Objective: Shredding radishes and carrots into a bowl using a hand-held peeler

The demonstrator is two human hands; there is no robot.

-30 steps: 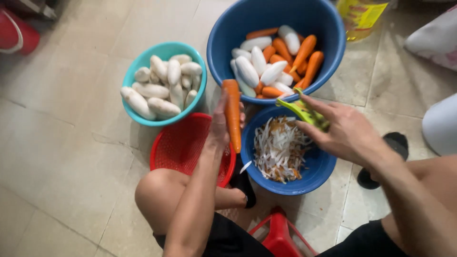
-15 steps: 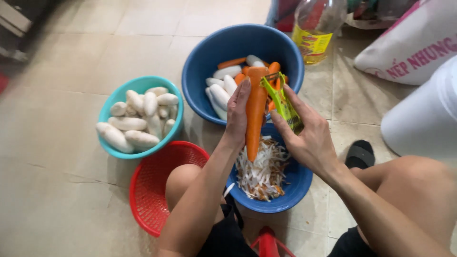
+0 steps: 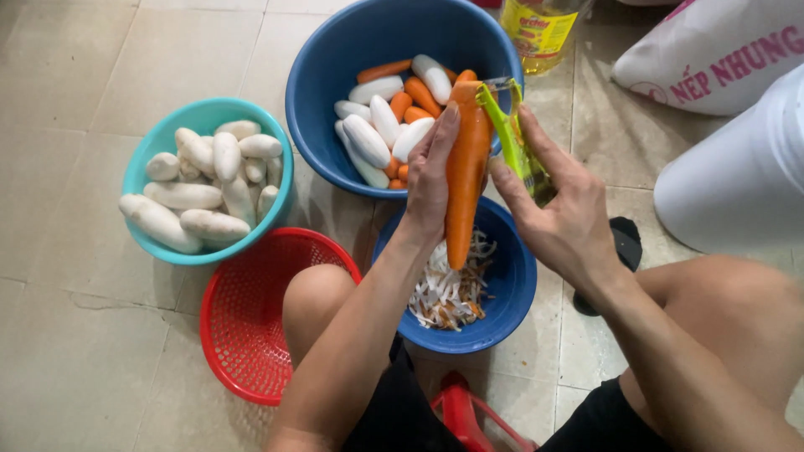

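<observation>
1. The carrot [image 3: 466, 176] is pinched along its length by the left hand [image 3: 429, 180], fingers closed flat against its side, tip pointing down over the small blue bowl [image 3: 511, 285].
2. The right hand [image 3: 563, 219] is clenched around a yellow-green peeler [image 3: 512, 138], whose blade sits at the carrot's top end, touching it.
3. A second ago the carrot was held lower, beside the red basket [image 3: 243, 335], with the peeler over the bowl and away from the carrot; half a second ago the two had come together. Now the blade stands at the far end, which reads as the start of a fresh stroke, the carrot's skin seemingly only partly stripped.
4. Beneath the carrot, white and orange peelings [image 3: 448, 297] lie heaped in the small blue bowl, on the tiled floor [image 3: 67, 75] between the person's knees.
5. Beyond it, the large blue basin [image 3: 335, 59] holds white radishes and carrots; the teal bowl [image 3: 151, 155] to the left holds more radishes.
6. An oil bottle [image 3: 540, 29] stands at the basin's far right edge.
</observation>
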